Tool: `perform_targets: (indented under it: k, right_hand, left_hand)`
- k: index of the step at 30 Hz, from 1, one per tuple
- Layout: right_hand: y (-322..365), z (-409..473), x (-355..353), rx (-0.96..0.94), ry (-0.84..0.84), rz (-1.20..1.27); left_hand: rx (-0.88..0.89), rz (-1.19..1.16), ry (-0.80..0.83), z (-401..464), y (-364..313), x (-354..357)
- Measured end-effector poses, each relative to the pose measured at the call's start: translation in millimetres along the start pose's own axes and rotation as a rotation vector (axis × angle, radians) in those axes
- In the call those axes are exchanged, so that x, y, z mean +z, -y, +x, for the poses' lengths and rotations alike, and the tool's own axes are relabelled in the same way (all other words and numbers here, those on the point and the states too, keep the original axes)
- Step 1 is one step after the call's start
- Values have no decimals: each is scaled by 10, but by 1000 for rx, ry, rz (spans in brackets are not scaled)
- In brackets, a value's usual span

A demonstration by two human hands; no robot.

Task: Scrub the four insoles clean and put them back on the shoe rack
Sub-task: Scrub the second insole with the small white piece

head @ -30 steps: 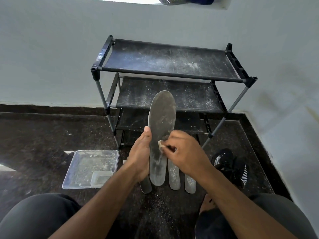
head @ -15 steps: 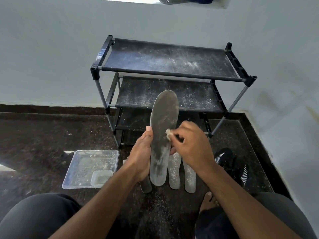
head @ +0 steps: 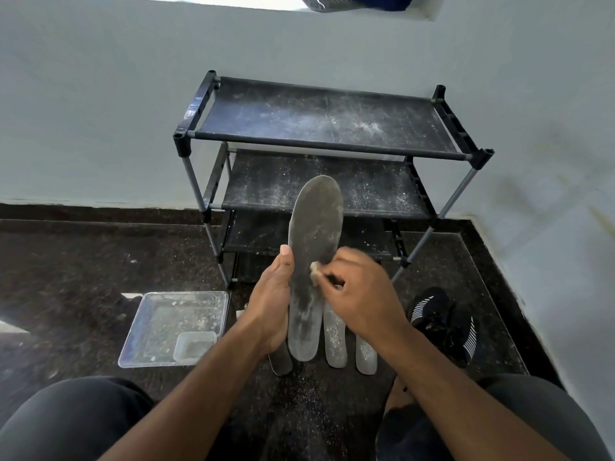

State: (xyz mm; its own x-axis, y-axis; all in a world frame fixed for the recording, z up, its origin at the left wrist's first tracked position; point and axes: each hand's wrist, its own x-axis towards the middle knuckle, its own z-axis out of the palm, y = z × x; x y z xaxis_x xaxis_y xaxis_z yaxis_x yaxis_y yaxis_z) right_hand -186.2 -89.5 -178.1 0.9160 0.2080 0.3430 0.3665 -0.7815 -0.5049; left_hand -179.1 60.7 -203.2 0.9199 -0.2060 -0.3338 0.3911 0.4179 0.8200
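Two hands work one upright grey insole (head: 312, 261): the left hand (head: 271, 307) grips its left edge, the right hand (head: 359, 294) pinches a small pale scrubber (head: 314, 268) against its face. Three more insoles (head: 334, 337) lie on the floor (head: 83, 261) beneath, beside a clear tray (head: 173, 324) and black shoe (head: 442, 322). Beyond stands the dusty shoe rack (head: 326, 128).

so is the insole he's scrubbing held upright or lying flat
Upright. The left hand grips the insole toe end up, off the floor, while the right hand presses a small scrubber against it.
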Motion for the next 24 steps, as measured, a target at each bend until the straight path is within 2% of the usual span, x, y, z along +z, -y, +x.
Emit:
perform_targets:
  k: [2, 3, 9, 11, 15, 17, 20, 21, 24]
  right_hand:
    - [6, -27, 27, -22, 92, 10]
    - [-16, -10, 10, -10, 76, 4]
    - [-182, 133, -180, 125, -244, -51]
    - [-140, 97, -147, 86, -183, -40]
    - [-15, -34, 11, -55, 164, 43]
    - [-40, -3, -17, -56, 140, 50]
    - [-106, 68, -127, -1, -37, 44]
    - [-104, 65, -127, 6, -50, 45]
    - [-23, -25, -13, -45, 135, 66]
  left_hand:
    - [-15, 7, -6, 8, 2, -15]
    - [-21, 13, -1, 10, 9, -15]
    - [-51, 57, 55, -24, 63, 37]
    - [-50, 48, 44, -22, 42, 35]
    - [-51, 23, -28, 35, -5, -39]
    - [-52, 14, -47, 49, -7, -67]
    - [-41, 26, -50, 52, -21, -45]
    - [-44, 15, -48, 57, -29, -51]
    - [-78, -67, -72, 81, -64, -106]
